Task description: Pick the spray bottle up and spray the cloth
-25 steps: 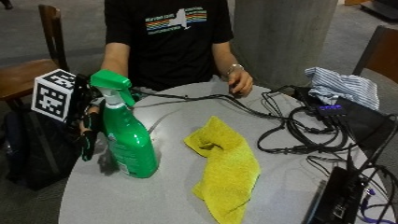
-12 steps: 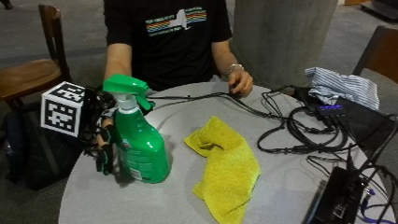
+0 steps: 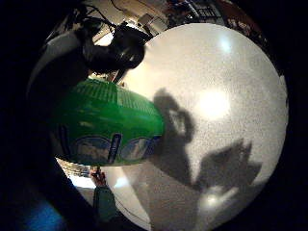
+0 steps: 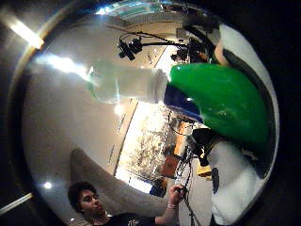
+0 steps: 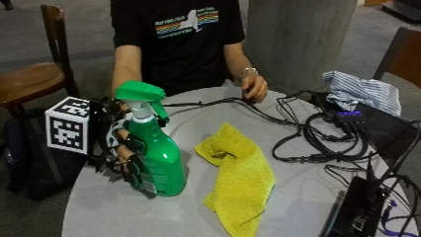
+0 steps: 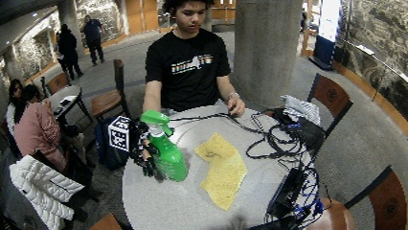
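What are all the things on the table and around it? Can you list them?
Spray bottle: one, green with a green trigger top, upright near the table's edge, beside the cloth.
Cloth: one, yellow, lying crumpled in the middle of the table.
Cables: a tangle, black, across the far side of the table.
Striped cloth: one, white and blue, at the far corner.
Table: one, grey, round.
Chair: one, brown wood, behind the bottle.
Right hand: one, black glove, its grip around the bottle's body.
Bare hand: one, resting on the table's far edge.
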The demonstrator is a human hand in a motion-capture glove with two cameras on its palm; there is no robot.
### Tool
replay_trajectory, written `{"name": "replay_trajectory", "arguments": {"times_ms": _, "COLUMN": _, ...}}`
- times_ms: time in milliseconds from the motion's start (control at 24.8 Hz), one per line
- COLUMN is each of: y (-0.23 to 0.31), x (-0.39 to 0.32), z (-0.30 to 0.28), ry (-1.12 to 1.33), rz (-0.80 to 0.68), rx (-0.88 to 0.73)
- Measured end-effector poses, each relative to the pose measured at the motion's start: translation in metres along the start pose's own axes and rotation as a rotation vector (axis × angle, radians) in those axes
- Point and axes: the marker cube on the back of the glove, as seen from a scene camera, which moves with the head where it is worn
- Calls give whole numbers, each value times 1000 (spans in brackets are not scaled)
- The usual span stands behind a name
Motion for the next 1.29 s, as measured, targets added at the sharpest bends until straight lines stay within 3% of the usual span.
{"name": "replay_trajectory", "arguments": {"times_ms": 727, "y": 5, "x": -14, "z": -10, "ry": 60, "rz": -116, "rx": 58}}
{"name": "replay_trajectory", "arguments": {"times_ms": 1293, "y": -7, "x": -86, "z": -18, "ry": 558, "rz": -153, "rx": -303}}
